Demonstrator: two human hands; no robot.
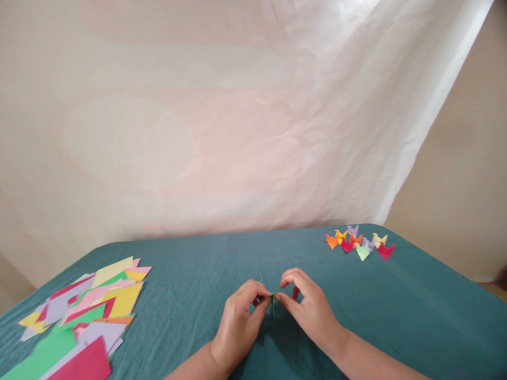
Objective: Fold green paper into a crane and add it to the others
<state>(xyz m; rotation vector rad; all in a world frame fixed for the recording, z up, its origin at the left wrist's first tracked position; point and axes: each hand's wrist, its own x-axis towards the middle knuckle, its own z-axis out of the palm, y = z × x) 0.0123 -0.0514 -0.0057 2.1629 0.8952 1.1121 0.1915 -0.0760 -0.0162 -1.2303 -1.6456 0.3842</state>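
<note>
Low in the middle of the head view, a small green folded paper (pixel 273 302) is held up over the cloth, seen nearly edge-on as a thin shape. My left hand (pixel 243 311) pinches its left side between thumb and forefinger. From the other side, my right hand (pixel 309 306) has its thumb at the paper and its forefinger curved close to the upper tip, with a small gap between the two. How firmly the right fingertips grip is hard to see. The paper's exact form is too small to make out.
A dark green cloth (pixel 190 295) covers the table. Loose coloured paper sheets (pixel 122 301) lie overlapping at the left. Several small folded paper birds (pixel 362 251) stand grouped at the back right. A pale hanging sheet (pixel 237 132) rises behind the table.
</note>
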